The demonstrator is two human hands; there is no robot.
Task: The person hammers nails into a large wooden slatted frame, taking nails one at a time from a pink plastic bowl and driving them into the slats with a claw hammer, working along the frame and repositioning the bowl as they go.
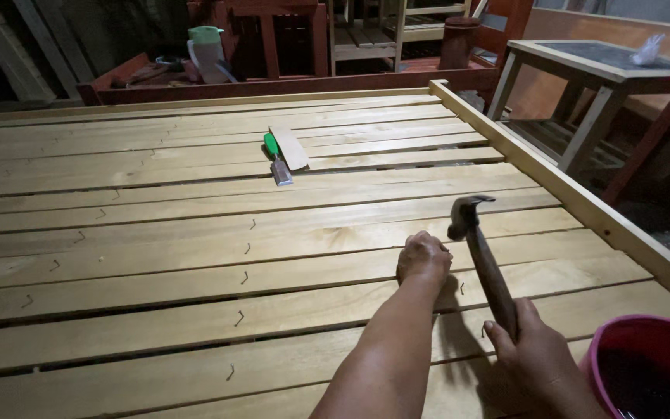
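Observation:
My right hand (533, 353) grips the brown wooden handle of a claw hammer (481, 252), whose dark metal head is raised just right of my left hand. My left hand (423, 256) is closed, fingers pinched down against a pale wooden slat (195, 240) of a slatted bed frame; whatever it pinches is hidden. Small bent nails dot the slats in rows to the left. Farther away on the slats lie a green-handled chisel (277, 159) and a flat piece of wood (288, 147) beside it.
A pink bucket (645, 368) sits at the lower right corner. The frame's side rail (575, 194) runs along the right. Beyond it stands a pale wooden table (591, 70). Red-brown furniture, a white jug with green lid (207, 53) and a brown pot (459, 43) stand at the back.

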